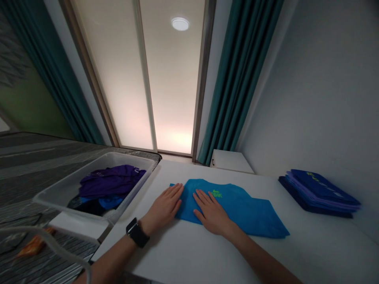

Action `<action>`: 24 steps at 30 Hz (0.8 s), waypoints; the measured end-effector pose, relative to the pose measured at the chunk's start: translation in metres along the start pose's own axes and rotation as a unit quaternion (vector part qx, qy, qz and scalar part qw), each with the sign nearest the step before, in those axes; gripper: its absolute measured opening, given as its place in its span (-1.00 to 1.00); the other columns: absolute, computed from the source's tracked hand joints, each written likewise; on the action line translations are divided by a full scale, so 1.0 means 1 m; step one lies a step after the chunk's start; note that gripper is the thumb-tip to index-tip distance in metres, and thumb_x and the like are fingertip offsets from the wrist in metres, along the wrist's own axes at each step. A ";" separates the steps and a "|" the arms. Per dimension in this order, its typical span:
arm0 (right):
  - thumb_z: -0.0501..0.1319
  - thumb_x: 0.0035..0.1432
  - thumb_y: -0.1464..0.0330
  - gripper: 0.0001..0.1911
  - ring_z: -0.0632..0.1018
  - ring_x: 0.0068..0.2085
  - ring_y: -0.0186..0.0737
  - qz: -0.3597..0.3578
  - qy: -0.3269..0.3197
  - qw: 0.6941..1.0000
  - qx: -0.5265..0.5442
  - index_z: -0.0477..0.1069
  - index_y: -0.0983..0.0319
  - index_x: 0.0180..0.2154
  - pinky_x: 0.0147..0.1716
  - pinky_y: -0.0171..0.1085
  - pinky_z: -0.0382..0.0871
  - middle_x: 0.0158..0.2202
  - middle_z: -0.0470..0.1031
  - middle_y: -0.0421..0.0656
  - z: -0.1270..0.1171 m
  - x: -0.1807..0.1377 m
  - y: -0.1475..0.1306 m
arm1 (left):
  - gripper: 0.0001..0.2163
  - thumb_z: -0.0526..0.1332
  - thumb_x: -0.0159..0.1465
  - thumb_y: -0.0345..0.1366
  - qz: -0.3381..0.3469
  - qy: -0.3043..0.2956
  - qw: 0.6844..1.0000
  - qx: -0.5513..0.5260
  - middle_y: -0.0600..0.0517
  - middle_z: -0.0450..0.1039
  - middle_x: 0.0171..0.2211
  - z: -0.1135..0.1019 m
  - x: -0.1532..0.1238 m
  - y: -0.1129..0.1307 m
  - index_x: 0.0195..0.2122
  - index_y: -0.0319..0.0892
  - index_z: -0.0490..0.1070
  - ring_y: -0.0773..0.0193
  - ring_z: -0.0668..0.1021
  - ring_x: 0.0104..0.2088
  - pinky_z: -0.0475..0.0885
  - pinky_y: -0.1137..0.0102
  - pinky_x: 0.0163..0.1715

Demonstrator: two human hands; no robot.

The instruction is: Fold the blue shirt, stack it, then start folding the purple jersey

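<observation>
A blue T-shirt (237, 209) with a small green print lies flat, partly folded, on the white table (174, 252). My left hand (166, 205) rests palm down at the shirt's left end, fingers stretched out together. My right hand (211, 211) lies flat on the shirt just below the green print, its fingers spread over part of the lettering. Neither hand grasps the cloth. A black watch (137, 232) is on my left wrist.
To the left stands a white plastic bin (56, 197) holding purple, blue and dark clothes (112, 181). A stack of folded blue and purple clothes (319, 193) sits at the table's right, by the wall. Behind the table is a small white cabinet (231, 159). A pale cable (53, 240) curves at lower left.
</observation>
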State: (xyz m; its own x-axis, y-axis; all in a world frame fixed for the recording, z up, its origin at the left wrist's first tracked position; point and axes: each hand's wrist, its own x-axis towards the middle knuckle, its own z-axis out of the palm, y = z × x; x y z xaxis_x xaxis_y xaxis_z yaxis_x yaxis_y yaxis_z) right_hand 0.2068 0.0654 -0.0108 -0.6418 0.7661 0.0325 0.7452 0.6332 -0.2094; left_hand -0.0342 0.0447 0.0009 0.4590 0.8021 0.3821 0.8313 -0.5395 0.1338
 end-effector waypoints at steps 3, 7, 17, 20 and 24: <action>-0.26 0.39 0.07 -0.33 -0.07 0.39 -0.11 -0.003 0.013 1.000 -0.002 -0.08 0.30 0.36 0.35 -0.01 -0.29 0.40 -0.12 -0.07 0.004 0.000 0.001 | -0.51 -0.06 0.42 -0.18 -0.001 -0.034 0.999 0.036 -0.13 0.08 0.34 0.017 0.011 0.014 0.33 -0.24 0.06 0.09 0.17 0.33 0.18 0.13 0.27; -0.27 0.39 0.09 -0.35 -0.04 0.39 -0.09 -0.002 0.020 1.000 0.001 -0.09 0.29 0.37 0.35 0.00 -0.27 0.40 -0.12 -0.08 0.003 0.001 0.001 | -0.50 -0.06 0.42 -0.15 -0.037 -0.056 0.995 0.070 -0.19 0.12 0.31 0.030 0.014 0.018 0.30 -0.32 0.13 0.02 0.20 0.31 0.20 0.09 0.24; -0.28 0.38 0.04 -0.31 -0.10 0.40 -0.14 0.039 0.001 0.999 0.012 -0.10 0.28 0.36 0.34 -0.03 -0.28 0.40 -0.16 -0.11 -0.013 -0.011 0.000 | -0.46 -0.11 0.42 -0.02 -0.036 -0.033 0.995 0.085 -0.10 0.12 0.32 0.028 -0.006 -0.026 0.34 -0.19 0.08 0.05 0.23 0.30 0.17 0.12 0.25; -0.29 0.37 0.01 -0.29 -0.11 0.40 -0.13 0.053 -0.011 0.999 0.003 -0.12 0.28 0.37 0.34 -0.02 -0.31 0.41 -0.19 -0.11 -0.014 -0.016 0.006 | -0.46 -0.10 0.42 -0.01 -0.039 -0.027 0.995 0.088 -0.06 0.12 0.32 0.028 -0.009 -0.037 0.34 -0.15 0.08 0.05 0.22 0.30 0.16 0.13 0.26; -0.30 0.36 0.02 -0.29 -0.12 0.40 -0.14 0.064 -0.010 0.998 -0.006 -0.12 0.28 0.37 0.34 -0.01 -0.31 0.41 -0.19 -0.11 -0.011 -0.018 0.009 | -0.46 -0.10 0.42 -0.01 -0.046 -0.038 0.994 0.094 -0.07 0.12 0.32 0.027 -0.008 -0.039 0.34 -0.15 0.09 0.01 0.20 0.31 0.18 0.07 0.25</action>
State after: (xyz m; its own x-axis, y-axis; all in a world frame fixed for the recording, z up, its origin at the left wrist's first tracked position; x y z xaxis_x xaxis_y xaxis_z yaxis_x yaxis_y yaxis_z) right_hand 0.2274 0.0586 -0.0027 -0.5445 0.8387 -0.0126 0.8233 0.5315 -0.1990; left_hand -0.0615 0.0665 -0.0324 0.3939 0.8668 0.3059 0.9119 -0.4103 -0.0115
